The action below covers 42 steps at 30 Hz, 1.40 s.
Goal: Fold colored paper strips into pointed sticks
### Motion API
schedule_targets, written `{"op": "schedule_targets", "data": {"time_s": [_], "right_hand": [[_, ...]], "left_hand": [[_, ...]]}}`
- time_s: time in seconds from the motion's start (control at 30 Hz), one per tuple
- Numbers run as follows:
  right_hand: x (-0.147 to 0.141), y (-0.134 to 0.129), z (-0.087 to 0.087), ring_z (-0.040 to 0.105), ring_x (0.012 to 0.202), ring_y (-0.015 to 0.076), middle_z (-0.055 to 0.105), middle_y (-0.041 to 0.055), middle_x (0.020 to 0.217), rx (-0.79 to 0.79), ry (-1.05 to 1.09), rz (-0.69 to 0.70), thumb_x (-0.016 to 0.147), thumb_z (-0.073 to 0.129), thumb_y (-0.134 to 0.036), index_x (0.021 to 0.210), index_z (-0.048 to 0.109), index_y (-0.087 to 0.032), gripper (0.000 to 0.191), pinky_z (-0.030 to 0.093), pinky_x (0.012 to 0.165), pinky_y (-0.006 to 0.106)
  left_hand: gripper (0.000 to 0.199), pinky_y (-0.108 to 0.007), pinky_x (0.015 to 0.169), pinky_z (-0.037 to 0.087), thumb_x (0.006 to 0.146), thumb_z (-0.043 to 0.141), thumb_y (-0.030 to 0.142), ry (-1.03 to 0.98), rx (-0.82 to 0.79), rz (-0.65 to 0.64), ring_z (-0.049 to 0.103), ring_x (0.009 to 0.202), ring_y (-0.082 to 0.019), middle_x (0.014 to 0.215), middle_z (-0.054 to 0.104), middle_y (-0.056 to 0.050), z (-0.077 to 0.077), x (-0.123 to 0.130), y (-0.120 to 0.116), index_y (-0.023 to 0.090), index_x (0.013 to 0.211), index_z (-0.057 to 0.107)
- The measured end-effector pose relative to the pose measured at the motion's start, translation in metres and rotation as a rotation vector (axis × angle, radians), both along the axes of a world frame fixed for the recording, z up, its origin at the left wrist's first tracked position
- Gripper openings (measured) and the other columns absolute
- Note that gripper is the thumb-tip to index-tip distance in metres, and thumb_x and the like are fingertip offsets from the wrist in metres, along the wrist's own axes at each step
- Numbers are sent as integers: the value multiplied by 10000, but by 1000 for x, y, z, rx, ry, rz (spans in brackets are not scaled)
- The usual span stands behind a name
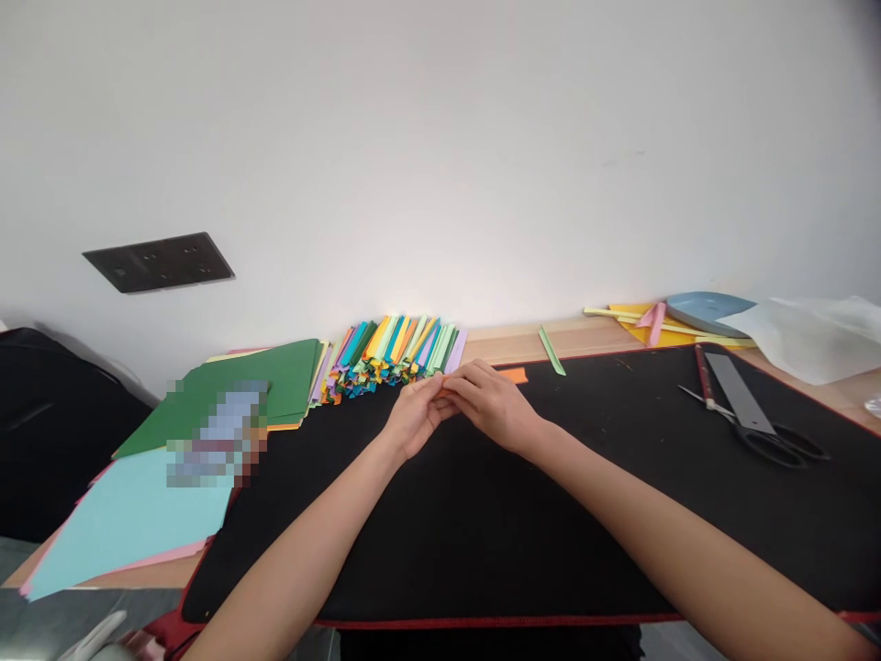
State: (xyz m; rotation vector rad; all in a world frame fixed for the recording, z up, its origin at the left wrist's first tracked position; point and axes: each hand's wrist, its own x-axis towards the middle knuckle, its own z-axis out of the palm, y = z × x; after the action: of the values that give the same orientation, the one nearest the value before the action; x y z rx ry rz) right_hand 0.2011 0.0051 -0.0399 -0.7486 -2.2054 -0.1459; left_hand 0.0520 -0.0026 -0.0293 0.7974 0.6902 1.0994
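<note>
Orange paper [514, 375] shows in two spots: a sliver at the fingertips, and a flat bit just beyond the right hand [492, 404], over the black mat [496, 542]. One piece or two: cannot tell. Left hand [417, 418]: grip pinched on the sliver. Right hand: grip clamped there too, fingertips meeting the left's. Beyond them, coloured strips [392, 353] in a pile. Green strip [552, 352] spans mat edge and counter [496, 347]. Scissors [741, 435] at right, touching the knife [740, 395].

The paper strip [515, 375] is orange, the mat [502, 532] black with red edging [496, 621].
</note>
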Motion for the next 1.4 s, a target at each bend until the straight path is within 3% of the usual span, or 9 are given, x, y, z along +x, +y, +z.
{"op": "schedule_targets", "data": {"time_s": [0.23, 0.37, 0.5, 0.67, 0.83, 1.0, 1.2, 1.4], "right_hand": [[-4, -6, 1, 510, 850, 199, 605, 89, 902, -7, -73, -88, 922, 424, -204, 922, 565, -169, 145, 443, 675, 290], [-4, -7, 1, 490, 822, 200, 601, 88, 914, 32, -153, -112, 913, 417, -167, 885, 555, -170, 141, 421, 615, 275], [-5, -8, 2, 477, 802, 197, 592, 106, 947, 95, -170, -114, 907, 404, -144, 855, 545, -156, 151, 420, 614, 277], [-8, -9, 2, 494, 723, 191, 582, 76, 768, 123, -147, -118, 920, 421, -252, 764, 523, -170, 203, 423, 618, 289], [-10, -13, 2, 527, 674, 172, 604, 70, 746, 133, -123, -165, 930, 402, -298, 751, 507, -175, 241, 388, 552, 260], [-8, -11, 0, 574, 687, 149, 637, 64, 827, 60, -24, -183, 896, 421, -207, 796, 536, -168, 157, 335, 496, 226], [-2, -1, 0, 572, 585, 125, 624, 25, 696, -169, 293, -178, 857, 487, -237, 790, 550, -178, 109, 418, 540, 217], [-5, -4, 4, 600, 609, 131, 643, 35, 733, -220, 371, -102, 838, 503, -221, 803, 553, -179, 74, 473, 581, 232]], "left_hand": [[235, -262, 669, 482, 708, 713, 305, 14, 31, 26, 607, 635, -125, 699, 649, -54, -3, 0, 0, 82, 755, 657], [254, -316, 672, 499, 732, 690, 320, 52, 1, 1, 620, 627, -152, 705, 654, -60, -2, 0, 0, 92, 842, 675], [256, -293, 666, 497, 773, 650, 301, 9, -5, 17, 617, 641, -142, 728, 659, -65, -1, -1, 0, 94, 919, 692], [289, -217, 593, 455, 763, 661, 285, -14, 13, 35, 581, 646, -103, 847, 673, -73, 3, 0, -2, 112, 992, 691], [299, -219, 627, 452, 712, 710, 293, -5, 2, 20, 582, 685, -116, 802, 666, -65, 4, 4, -6, 103, 943, 701], [227, -217, 626, 457, 709, 717, 290, -17, 1, 9, 571, 632, -95, 705, 637, -29, 6, 5, -8, 104, 838, 687], [252, -333, 817, 459, 736, 697, 293, 9, 116, -90, 635, 869, -198, 909, 677, -91, 10, 4, -9, 128, 920, 650], [254, -336, 792, 472, 722, 700, 317, 98, 190, 18, 643, 833, -202, 862, 684, -89, 6, 4, -9, 117, 874, 667]]}}
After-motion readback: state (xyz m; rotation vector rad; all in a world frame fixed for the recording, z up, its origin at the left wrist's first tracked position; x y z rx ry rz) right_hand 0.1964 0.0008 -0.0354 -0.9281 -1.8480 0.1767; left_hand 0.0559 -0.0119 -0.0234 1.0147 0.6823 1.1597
